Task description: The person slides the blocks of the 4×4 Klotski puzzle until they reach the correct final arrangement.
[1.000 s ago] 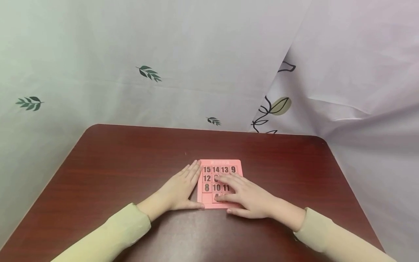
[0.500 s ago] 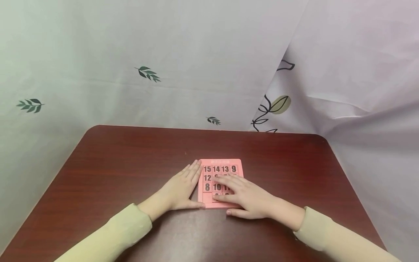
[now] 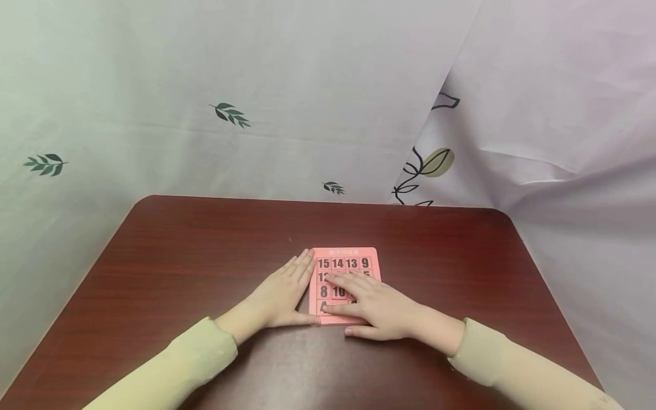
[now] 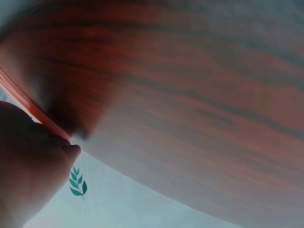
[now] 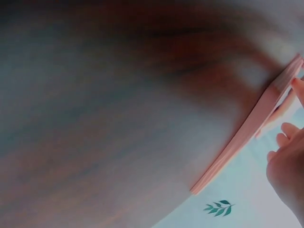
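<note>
Tile 4 (image 3: 322, 302) has slid into the bottom-left slot of the pink number board (image 3: 353, 251), low centre of the frame, so the gap now seems to sit just right of it, under the right hand (image 3: 378, 304). That hand's fingers stretch out over the tiles (image 3: 337, 263) and hide several numbers; the left hand (image 3: 282, 296) lies straight-fingered along the board's left edge. Brown table (image 3: 205, 256) beneath, leaf-printed cloth (image 3: 287, 68) across the upper frame
</note>
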The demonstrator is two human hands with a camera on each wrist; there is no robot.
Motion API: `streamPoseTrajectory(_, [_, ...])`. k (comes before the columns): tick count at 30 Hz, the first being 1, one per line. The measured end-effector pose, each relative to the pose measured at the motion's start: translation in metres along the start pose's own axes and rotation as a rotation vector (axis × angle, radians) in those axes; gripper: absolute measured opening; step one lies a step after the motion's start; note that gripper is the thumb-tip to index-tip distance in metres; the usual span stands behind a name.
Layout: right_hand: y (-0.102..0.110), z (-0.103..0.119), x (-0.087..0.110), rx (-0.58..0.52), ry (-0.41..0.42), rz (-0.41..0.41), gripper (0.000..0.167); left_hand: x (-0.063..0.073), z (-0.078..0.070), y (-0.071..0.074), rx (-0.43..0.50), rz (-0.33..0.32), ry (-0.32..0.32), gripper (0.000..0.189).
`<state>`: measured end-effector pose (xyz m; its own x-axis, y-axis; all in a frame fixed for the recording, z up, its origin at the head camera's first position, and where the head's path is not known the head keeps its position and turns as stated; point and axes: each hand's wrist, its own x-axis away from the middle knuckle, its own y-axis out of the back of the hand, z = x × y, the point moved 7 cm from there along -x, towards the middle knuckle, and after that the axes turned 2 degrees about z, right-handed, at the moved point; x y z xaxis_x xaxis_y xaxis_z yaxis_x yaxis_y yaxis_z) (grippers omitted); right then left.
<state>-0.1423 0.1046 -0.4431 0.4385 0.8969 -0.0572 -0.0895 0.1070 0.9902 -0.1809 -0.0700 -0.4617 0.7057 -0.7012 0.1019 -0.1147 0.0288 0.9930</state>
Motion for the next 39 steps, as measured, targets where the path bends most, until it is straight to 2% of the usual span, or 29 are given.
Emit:
streamPoseTrajectory(3, [0.005,-0.002,0.009,0.004,-0.008,-0.033,0.054,-0.001,-0.001,0.001,0.004,-0.001,0.0,0.123])
streamPoseTrajectory(8, [0.009,-0.009,0.038,0.003,-0.048,-0.093,0.055,-0.001,-0.001,0.002,0.009,-0.003,-0.003,0.123])
streamPoseTrajectory(11, [0.007,-0.011,0.051,0.006,-0.065,-0.102,0.056,0.001,0.0,0.002,0.011,-0.003,-0.001,0.124])
streamPoseTrajectory(14, [0.004,-0.011,0.052,-0.001,-0.072,-0.091,0.056,0.002,0.001,0.002,0.015,-0.011,0.001,0.125])
streamPoseTrajectory(20, [-0.002,-0.007,0.035,-0.002,-0.063,-0.037,0.057,0.001,0.002,0.0,0.014,-0.01,0.0,0.124])
streamPoseTrajectory(24, [-0.001,-0.004,0.03,0.004,-0.061,-0.031,0.056,0.0,0.001,-0.001,0.018,-0.006,-0.003,0.123])
streamPoseTrajectory(27, [0.002,-0.005,0.038,0.02,-0.066,-0.056,0.057,-0.001,0.0,-0.001,0.019,-0.004,-0.006,0.124])
streamPoseTrajectory(33, [0.011,-0.014,0.069,0.028,-0.109,-0.146,0.056,-0.001,0.001,-0.001,0.018,0.007,0.002,0.125])
streamPoseTrajectory(36, [0.013,-0.02,0.082,0.025,-0.126,-0.152,0.053,-0.001,0.001,0.0,0.021,0.005,0.0,0.125])
streamPoseTrajectory(39, [0.012,-0.022,0.086,0.027,-0.123,-0.149,0.053,-0.001,0.0,0.0,0.022,0.004,-0.002,0.125])
